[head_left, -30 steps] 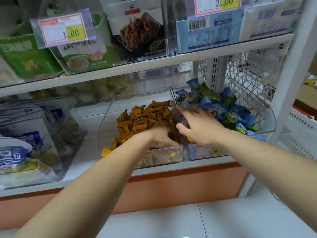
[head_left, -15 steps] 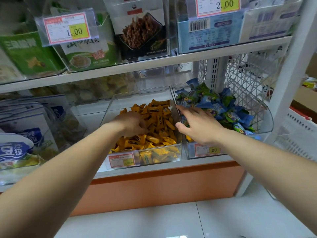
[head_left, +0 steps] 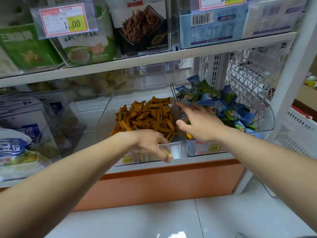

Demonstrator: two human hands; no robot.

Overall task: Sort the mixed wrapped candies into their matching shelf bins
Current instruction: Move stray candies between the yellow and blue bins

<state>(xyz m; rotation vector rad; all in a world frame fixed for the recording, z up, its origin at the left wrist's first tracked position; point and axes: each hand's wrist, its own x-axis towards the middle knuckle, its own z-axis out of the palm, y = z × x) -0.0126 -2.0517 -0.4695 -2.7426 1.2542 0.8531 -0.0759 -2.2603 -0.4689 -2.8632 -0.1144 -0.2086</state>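
My left hand (head_left: 151,143) had swung from the back of the pile to the front lip of the orange bin (head_left: 107,115), fingers curled, pinching an orange candy (head_left: 169,155). My right hand (head_left: 200,121) lay spread flat on the blue candies (head_left: 228,107). I judged this the drop-off step: next, release over the bin.

Upper shelf (head_left: 154,60) as ref. On it, L to R: green bags (head_left: 25,47), green-white bag (head_left: 89,48) behind a 1.00 price tag (head_left: 64,19), black pack (head_left: 142,26) w/ brown snack pic, blue box (head_left: 211,30) w/ barcode, under a 2nd tag (head_left: 221,1). Below it, L end: blue-white bags (head_left: 20,121). Below it, R end: slotted post (head_left: 217,71), white mesh (head_left: 245,79). Lower down: orange panel (head_left: 163,184), pale floor (head_left: 137,220). Past its R end: white crate (head_left: 298,131).
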